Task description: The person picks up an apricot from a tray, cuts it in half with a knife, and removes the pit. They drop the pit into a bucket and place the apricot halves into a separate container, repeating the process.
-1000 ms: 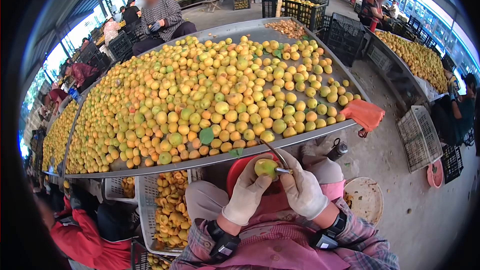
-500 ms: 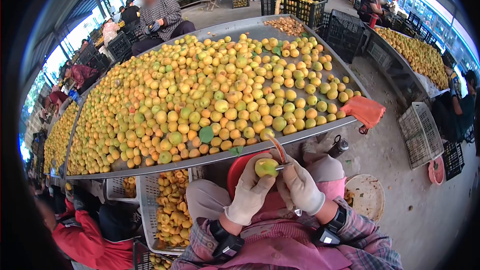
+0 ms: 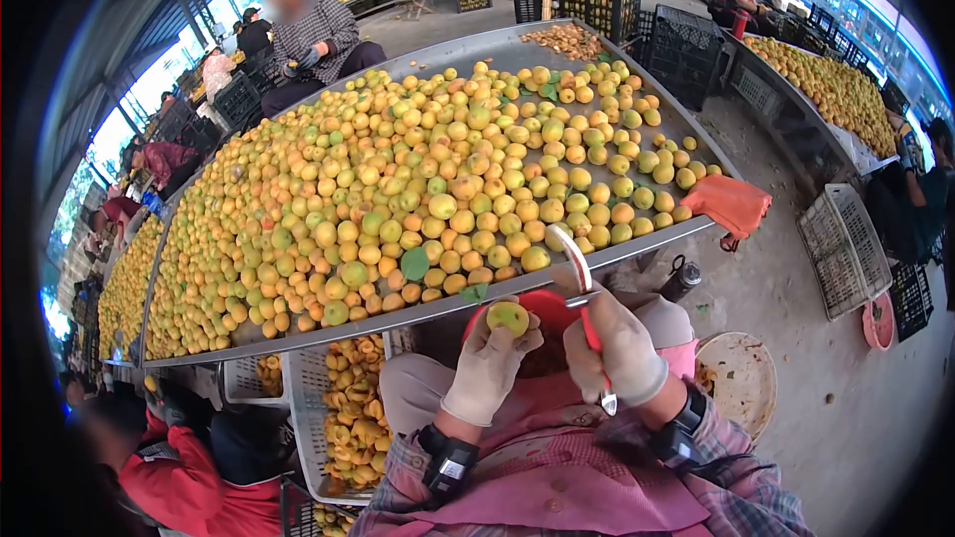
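Observation:
In the head view, my left hand (image 3: 495,358) wears a pale glove and grips a yellow-green apricot (image 3: 508,317) with its fingertips. A hand tool with a red handle (image 3: 591,330), a curved pale end and metal parts is held in my gloved right hand (image 3: 622,353). The tool stands a short way right of the fruit, not touching it. Behind both hands, a metal-rimmed sorting table (image 3: 418,317) carries a thick spread of apricots (image 3: 378,199). Below the hands sits a red bowl (image 3: 542,306), partly hidden.
To the left stands a white crate (image 3: 306,408) of split apricots (image 3: 353,418). A white bucket (image 3: 741,378) is at the right, near a dark bottle (image 3: 681,279). An orange cloth (image 3: 729,207) hangs over the table corner. Several people sit around, including one in red (image 3: 189,482).
My hands have moved apart. The tool's metal tip, earlier against the apricot, is now away from it to the right, and the tool is raised slightly. The apricot stays in my left hand.

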`<state>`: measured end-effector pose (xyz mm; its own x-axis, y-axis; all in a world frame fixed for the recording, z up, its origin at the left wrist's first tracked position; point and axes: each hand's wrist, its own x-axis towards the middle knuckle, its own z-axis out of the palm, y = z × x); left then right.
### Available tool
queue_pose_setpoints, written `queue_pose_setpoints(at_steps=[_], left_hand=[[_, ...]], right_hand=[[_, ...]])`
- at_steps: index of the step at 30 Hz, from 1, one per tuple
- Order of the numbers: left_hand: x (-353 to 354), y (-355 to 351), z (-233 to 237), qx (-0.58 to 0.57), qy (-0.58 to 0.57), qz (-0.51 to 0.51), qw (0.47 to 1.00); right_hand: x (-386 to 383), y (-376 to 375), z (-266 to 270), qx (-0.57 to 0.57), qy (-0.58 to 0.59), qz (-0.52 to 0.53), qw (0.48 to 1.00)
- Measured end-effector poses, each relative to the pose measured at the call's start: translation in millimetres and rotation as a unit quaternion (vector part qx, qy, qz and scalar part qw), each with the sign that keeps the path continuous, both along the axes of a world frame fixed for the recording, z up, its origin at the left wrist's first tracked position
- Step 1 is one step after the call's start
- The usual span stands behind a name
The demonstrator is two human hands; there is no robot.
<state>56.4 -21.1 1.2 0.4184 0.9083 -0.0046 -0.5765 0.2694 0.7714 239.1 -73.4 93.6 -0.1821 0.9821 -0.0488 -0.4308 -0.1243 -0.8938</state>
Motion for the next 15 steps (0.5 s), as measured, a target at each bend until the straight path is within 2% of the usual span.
queue_pose_setpoints(at_steps=[2, 4, 6, 8, 10, 14, 15], left_hand=[[-1, 2, 10, -0.021, -0.081, -0.041, 0.996], [0, 0, 21, -0.009, -0.063, -0.028, 0.998], [1, -1, 22, -0.002, -0.043, -0.019, 0.999], [2, -3, 21, 0.069, 0.048, 0.001, 0.996], [1, -4, 19, 0.087, 0.083, 0.0, 0.993], [-1, -5, 32, 0.147, 0.195, -0.005, 0.97], [-1, -5, 36, 0.154, 0.205, 0.0, 0.967]], right_hand=[[8, 8, -12, 0.021, -0.161, 0.008, 0.987], [0, 6, -26, 0.055, -0.211, 0.009, 0.976], [-11, 6, -30, 0.077, -0.168, -0.021, 0.983], [-11, 8, -11, -0.094, -0.131, -0.038, 0.986], [-11, 12, -13, -0.094, -0.101, -0.047, 0.989], [-17, 19, -10, -0.08, -0.171, -0.069, 0.98], [-16, 20, -11, -0.079, -0.147, -0.053, 0.985]])
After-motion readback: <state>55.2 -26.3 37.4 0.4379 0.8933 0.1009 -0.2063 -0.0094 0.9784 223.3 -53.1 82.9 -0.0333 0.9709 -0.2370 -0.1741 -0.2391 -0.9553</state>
